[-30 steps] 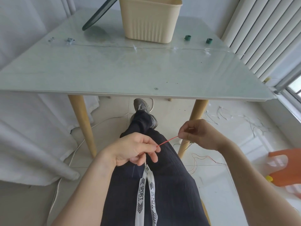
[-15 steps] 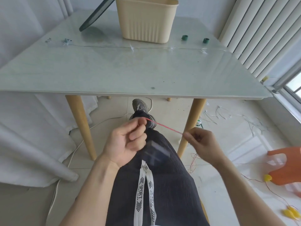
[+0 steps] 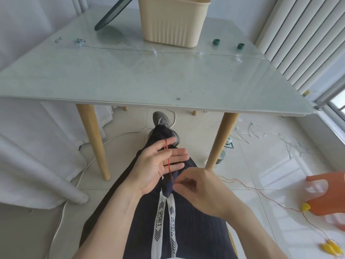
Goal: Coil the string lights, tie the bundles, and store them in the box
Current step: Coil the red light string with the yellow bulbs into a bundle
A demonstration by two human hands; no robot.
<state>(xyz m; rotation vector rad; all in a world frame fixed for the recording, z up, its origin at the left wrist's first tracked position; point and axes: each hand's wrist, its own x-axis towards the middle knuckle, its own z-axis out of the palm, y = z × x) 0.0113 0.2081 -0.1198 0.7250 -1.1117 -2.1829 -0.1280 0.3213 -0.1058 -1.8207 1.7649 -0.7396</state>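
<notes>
My left hand (image 3: 158, 165) is held palm up over my lap with its fingers straight and spread. A thin red string-light wire (image 3: 168, 161) loops over the index fingertip and runs down across the other fingers. My right hand (image 3: 197, 186) pinches that wire just below the left fingers. From there the wire trails right across the floor to yellow bulbs (image 3: 330, 247). The beige ribbed box (image 3: 172, 19) stands at the back of the glass table (image 3: 130, 81). A second, clear string of lights (image 3: 155, 51) lies stretched along the table in front of the box.
Two small green rolls (image 3: 216, 42) sit right of the box. A dark round lid (image 3: 112, 14) leans at the back left. Wooden table legs (image 3: 93, 141) flank my crossed leg. An orange stool (image 3: 328, 193) stands right, loose white wires (image 3: 261, 131) and a white cable (image 3: 84, 174) lie on the floor.
My left hand has gone from a pinch on the wire to straight spread fingers with the wire looped over them. My right hand moved left and down, close under the left fingers.
</notes>
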